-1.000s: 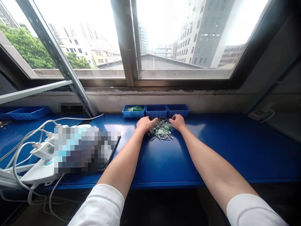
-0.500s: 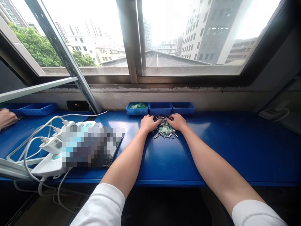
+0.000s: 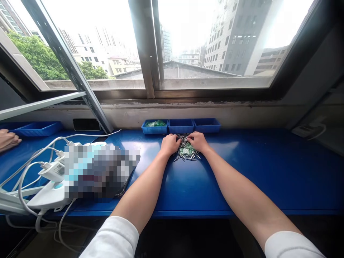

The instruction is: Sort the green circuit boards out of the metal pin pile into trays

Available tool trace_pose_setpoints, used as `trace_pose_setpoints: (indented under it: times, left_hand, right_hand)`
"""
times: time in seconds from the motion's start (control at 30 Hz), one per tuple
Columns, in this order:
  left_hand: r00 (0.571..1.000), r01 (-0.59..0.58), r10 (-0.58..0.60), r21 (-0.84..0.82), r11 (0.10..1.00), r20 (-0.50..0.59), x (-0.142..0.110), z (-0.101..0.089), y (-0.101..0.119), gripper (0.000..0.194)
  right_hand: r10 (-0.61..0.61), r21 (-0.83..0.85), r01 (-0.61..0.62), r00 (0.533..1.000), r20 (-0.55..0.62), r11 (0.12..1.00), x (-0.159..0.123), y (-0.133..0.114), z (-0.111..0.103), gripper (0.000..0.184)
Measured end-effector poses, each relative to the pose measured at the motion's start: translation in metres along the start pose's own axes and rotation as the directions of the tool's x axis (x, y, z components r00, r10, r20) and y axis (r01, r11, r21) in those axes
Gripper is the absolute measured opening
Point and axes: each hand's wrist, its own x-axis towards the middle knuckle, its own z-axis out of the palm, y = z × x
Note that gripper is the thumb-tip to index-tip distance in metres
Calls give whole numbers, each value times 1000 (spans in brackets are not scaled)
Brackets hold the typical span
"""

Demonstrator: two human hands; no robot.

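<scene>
A small pile of metal pins (image 3: 185, 152) mixed with green pieces lies on the blue bench (image 3: 242, 168), just in front of three small blue trays. My left hand (image 3: 170, 144) rests on the pile's left side with fingers curled into it. My right hand (image 3: 198, 141) is against the pile's right and far side, fingers also curled onto the pins. The two hands nearly meet over the pile and hide its top. The left tray (image 3: 154, 127) holds green pieces. What the middle tray (image 3: 181, 126) and the right tray (image 3: 207, 125) hold cannot be made out.
A white power strip (image 3: 49, 175) with plugs and cables sits at the left beside a blurred object (image 3: 100, 170). A dark phone (image 3: 86, 124) leans on the wall. Another blue tray (image 3: 37, 128) and another person's hand (image 3: 8, 139) are at far left.
Both hands have drawn closer together, squeezing the pile of pins narrower between them. The other person's hand at far left has come into view.
</scene>
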Motion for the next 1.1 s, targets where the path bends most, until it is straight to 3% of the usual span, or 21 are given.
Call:
trace_pose_setpoints:
  times: [0.13, 0.23, 0.37, 0.43, 0.5, 0.6, 0.93, 1.0, 1.1]
  left_hand:
    - [994, -38, 36, -21, 999, -107, -2, -4, 4, 35]
    - [973, -151, 141, -45, 987, -180, -4, -8, 10, 34]
    - [951, -261, 250, -39, 964, -182, -8, -10, 20, 30]
    - [949, -267, 256, -37, 963, -184, -8, -10, 22, 30]
    - [944, -281, 268, -45, 959, -190, -7, -10, 22, 33]
    - [943, -287, 272, -58, 956, -194, -6, -11, 20, 34]
    - [954, -231, 185, -182, 956, -235, -7, -12, 20, 27]
    - [964, -202, 161, -192, 960, -210, -7, -13, 18, 26]
    - [976, -144, 102, -215, 966, -194, -7, -14, 15, 26]
  right_hand:
    - [-34, 126, 49, 992, -123, 991, 0, -4, -4, 11]
    - [-3, 324, 52, 989, -149, 945, 0, -10, -6, 15]
    - [127, 681, -62, 991, -45, 730, 2, -18, -6, 34]
    - [163, 773, -123, 986, 25, 622, 2, -19, -6, 41]
    - [177, 801, -139, 983, 42, 582, 2, -20, -7, 45]
    - [191, 788, -116, 982, -2, 605, 3, -19, -7, 46]
    - [128, 566, -82, 991, -43, 820, -3, -21, -9, 57]
    - [132, 563, -82, 990, -49, 822, -3, -24, -10, 56]
    - [158, 676, -97, 987, -30, 731, -3, -27, -11, 48]
